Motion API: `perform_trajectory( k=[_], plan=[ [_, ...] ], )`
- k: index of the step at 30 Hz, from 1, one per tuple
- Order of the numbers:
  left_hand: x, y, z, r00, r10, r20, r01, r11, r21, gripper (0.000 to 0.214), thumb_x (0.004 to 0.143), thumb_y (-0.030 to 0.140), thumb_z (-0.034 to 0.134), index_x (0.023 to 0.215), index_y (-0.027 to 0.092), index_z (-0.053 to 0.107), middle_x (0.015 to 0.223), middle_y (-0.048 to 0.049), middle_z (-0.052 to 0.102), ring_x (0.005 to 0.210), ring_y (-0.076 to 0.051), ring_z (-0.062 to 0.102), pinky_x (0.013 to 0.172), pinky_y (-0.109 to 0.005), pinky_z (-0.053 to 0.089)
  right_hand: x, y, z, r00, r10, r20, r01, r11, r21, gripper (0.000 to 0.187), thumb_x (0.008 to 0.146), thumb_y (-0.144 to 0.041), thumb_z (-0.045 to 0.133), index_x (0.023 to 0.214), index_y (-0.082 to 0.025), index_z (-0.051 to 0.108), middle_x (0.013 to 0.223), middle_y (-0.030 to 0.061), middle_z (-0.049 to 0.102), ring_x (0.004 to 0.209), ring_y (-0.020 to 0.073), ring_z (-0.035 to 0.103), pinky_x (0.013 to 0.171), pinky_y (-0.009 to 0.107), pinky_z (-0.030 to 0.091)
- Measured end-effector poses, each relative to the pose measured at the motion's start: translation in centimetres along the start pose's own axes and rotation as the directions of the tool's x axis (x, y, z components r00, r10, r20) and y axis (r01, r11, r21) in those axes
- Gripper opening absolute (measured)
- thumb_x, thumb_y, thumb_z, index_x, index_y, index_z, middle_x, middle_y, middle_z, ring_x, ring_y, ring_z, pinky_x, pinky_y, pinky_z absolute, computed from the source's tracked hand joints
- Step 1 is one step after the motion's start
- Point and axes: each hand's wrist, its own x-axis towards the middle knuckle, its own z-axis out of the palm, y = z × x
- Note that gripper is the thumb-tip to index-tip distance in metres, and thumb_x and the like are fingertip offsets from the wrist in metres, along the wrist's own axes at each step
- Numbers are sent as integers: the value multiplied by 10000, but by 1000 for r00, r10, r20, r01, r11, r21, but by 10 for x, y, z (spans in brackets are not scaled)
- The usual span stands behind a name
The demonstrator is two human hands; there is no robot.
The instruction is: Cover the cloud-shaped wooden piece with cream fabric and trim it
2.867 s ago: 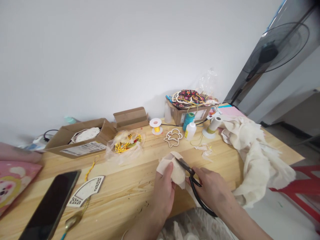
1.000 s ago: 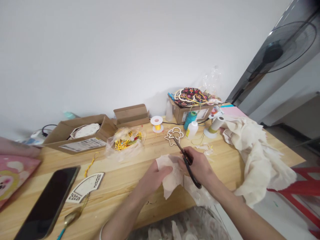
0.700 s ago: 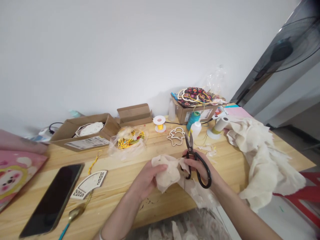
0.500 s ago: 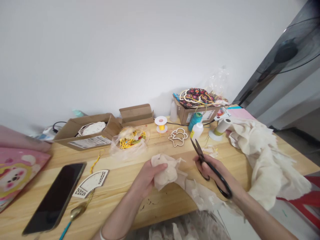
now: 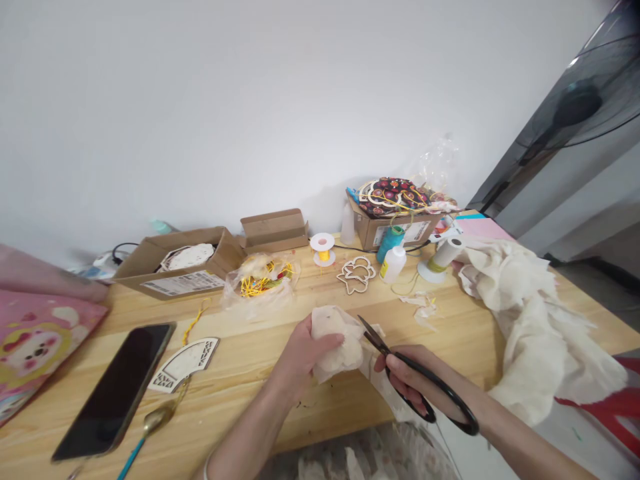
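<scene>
While pinching a bunched piece of cream cloth [image 5: 345, 357] between the thumb and fingers of the left hand [image 5: 304, 353], holding it up just above the near part of the bench [image 5: 240, 360], probably to leave its right-hand edge free of the fingertips. Curling the right hand [image 5: 426, 357] around the handles of the black scissors [image 5: 384, 349], pointing the narrowly parted blades at that edge, seemingly to bring the tips close without crowding the left thumb (not being able to tell touching from merely near). Seeing a longer pale strip [image 5: 383, 387] trailing beneath the hands toward the near edge, above a clear plastic bag [image 5: 400, 453] of pale scraps, perhaps placed there for catching offcuts. Finding a crumpled heap of fabric [image 5: 520, 280] at the far right, likely within easy reach there. Turning to lettering, finding printed white labels on the left cardboard box [image 5: 230, 250] and the right cardboard box [image 5: 367, 230], but making out no words or brand. Seeing a yellow label on the white bottle [image 5: 395, 265] beside the teal thread cone [image 5: 390, 245], too small for reading. Noticing dark patterning on the fan-shaped piece [image 5: 185, 363] near the phone [image 5: 115, 390], resembling ornament more than writing, and a cartoon animal on the pink bag [image 5: 40, 343], with no legible name.
</scene>
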Motion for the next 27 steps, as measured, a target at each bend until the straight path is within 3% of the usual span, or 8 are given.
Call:
perform_trajectory(
  k=[6,12,18,27],
  plan=[
    [-2,2,5,1000,14,-21,-13,999,38,411,548,173,723,925,115,570,798,-58,673,667,-169,609,601,-275,493,4,-2,5,999,-41,-13,42,998,54,474,806,-604,353,753,-150,477,531,-58,328,393,44,302,359,181,276],
    [-3,4,5,1000,0,18,-1,997,82,382,560,164,708,917,130,575,790,-43,672,674,-171,612,609,-279,493,4,-5,-2,1000,-24,-11,22,990,-139,592,766,-667,330,790,-110,530,500,-59,305,391,49,268,348,190,202],
    [-2,10,3,999,-25,37,20,992,127,393,537,139,708,908,134,581,795,-42,673,680,-172,612,604,-270,490,5,-5,-14,998,-54,32,60,963,-261,548,772,-623,383,764,-104,557,544,-57,258,460,52,216,400,204,151],
    [-2,19,-4,993,-39,113,19,984,176,412,529,140,707,928,143,602,851,-57,676,716,-189,620,611,-265,476,3,-4,-22,990,-62,127,90,971,-223,457,765,-565,464,719,-122,563,527,-63,263,465,52,197,410,208,134]
  ],
)
